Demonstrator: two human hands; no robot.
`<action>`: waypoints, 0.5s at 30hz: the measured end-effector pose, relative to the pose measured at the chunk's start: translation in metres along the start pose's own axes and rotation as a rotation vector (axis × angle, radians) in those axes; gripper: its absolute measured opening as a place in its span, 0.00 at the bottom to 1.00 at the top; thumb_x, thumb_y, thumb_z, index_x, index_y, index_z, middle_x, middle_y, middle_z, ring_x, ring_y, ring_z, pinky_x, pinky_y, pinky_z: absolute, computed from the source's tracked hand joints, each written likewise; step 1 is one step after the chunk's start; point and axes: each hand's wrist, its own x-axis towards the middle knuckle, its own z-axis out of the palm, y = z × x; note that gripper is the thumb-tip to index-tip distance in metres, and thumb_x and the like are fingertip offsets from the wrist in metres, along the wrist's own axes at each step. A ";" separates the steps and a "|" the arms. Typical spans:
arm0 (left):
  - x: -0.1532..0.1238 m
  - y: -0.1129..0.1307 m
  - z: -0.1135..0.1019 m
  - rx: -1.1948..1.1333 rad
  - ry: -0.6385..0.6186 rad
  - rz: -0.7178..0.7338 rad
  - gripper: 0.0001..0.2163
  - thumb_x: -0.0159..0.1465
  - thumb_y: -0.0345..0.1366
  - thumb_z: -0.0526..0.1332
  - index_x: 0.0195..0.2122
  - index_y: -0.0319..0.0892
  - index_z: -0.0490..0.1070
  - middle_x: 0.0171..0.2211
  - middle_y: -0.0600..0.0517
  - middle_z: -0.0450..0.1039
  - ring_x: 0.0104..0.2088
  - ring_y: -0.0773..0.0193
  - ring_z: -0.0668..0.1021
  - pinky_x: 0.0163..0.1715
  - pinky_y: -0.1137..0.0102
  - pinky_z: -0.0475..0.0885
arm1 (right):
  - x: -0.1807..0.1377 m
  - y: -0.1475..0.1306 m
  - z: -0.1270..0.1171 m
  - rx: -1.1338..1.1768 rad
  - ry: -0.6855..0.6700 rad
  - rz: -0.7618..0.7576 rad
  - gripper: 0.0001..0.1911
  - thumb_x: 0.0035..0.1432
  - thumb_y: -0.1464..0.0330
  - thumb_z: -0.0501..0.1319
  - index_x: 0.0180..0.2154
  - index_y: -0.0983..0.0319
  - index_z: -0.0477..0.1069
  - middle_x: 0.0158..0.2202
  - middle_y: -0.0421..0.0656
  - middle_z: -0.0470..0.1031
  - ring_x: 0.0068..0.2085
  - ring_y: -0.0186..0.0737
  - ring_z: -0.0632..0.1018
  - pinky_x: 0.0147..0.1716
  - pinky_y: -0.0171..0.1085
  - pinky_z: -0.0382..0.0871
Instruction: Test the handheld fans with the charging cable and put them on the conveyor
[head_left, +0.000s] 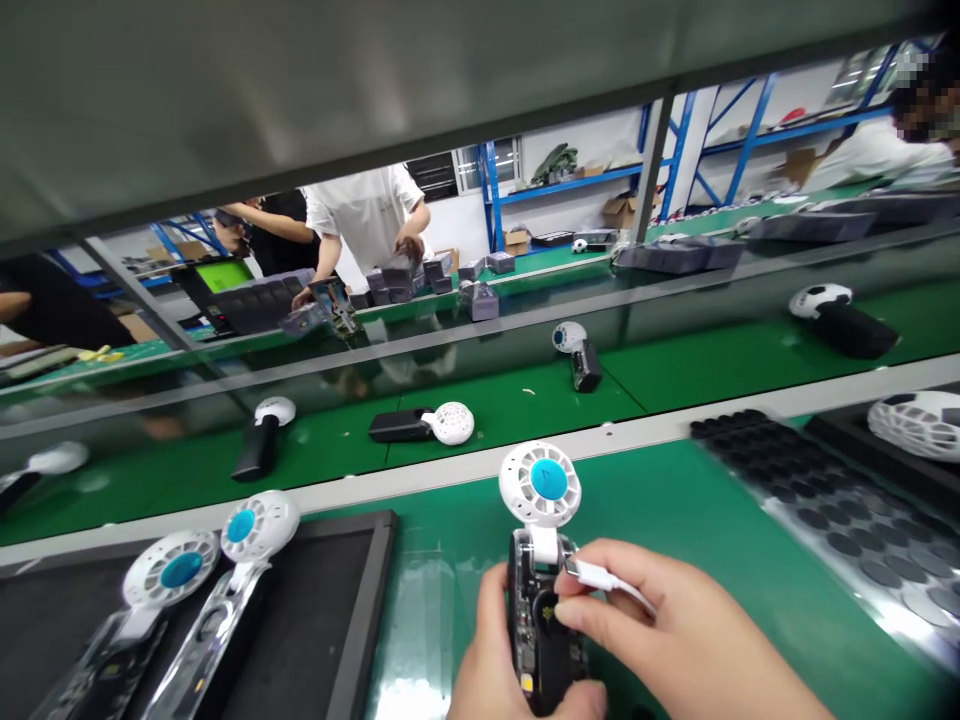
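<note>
My left hand [495, 655] is wrapped round the body of a handheld fan [546, 484], held upright over the green bench. This fan has a white round head with a blue centre and a clear-and-black handle. Between thumb and fingers, my right hand [660, 610] pinches the white plug of a USB cable [596, 575]. The plug's metal tip lies close to the upper right of the fan's handle; whether they touch I cannot tell. To the left, two similar fans with blue centres lie on a black tray [360, 590], one of them a clear-handled fan [259, 525].
Beyond the bench edge runs a green conveyor belt [480, 370] carrying several fans, including a white-headed fan [454, 423]. Sheets of round black stickers [810, 490] lie on the right. Across the line, people handle grey boxes [480, 300]. A metal shelf [375, 80] hangs overhead.
</note>
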 end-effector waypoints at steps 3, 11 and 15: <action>-0.001 0.002 0.002 0.039 0.006 -0.037 0.29 0.42 0.30 0.61 0.47 0.44 0.56 0.33 0.50 0.73 0.36 0.56 0.75 0.35 0.69 0.67 | 0.000 0.000 0.001 -0.072 0.026 -0.023 0.05 0.47 0.71 0.57 0.25 0.58 0.70 0.25 0.36 0.75 0.29 0.37 0.74 0.27 0.31 0.65; -0.002 0.010 0.006 0.223 0.037 -0.103 0.28 0.42 0.33 0.58 0.47 0.44 0.55 0.32 0.50 0.73 0.30 0.57 0.75 0.28 0.69 0.67 | 0.000 0.003 0.001 -0.300 0.045 -0.118 0.07 0.49 0.71 0.55 0.24 0.56 0.69 0.26 0.36 0.74 0.27 0.37 0.73 0.25 0.32 0.65; -0.002 0.007 0.006 0.222 0.076 -0.087 0.28 0.42 0.32 0.59 0.47 0.44 0.55 0.31 0.50 0.73 0.32 0.57 0.75 0.30 0.69 0.67 | -0.001 0.007 0.002 -0.408 0.064 -0.206 0.09 0.50 0.74 0.54 0.27 0.55 0.70 0.27 0.36 0.73 0.29 0.36 0.74 0.27 0.31 0.65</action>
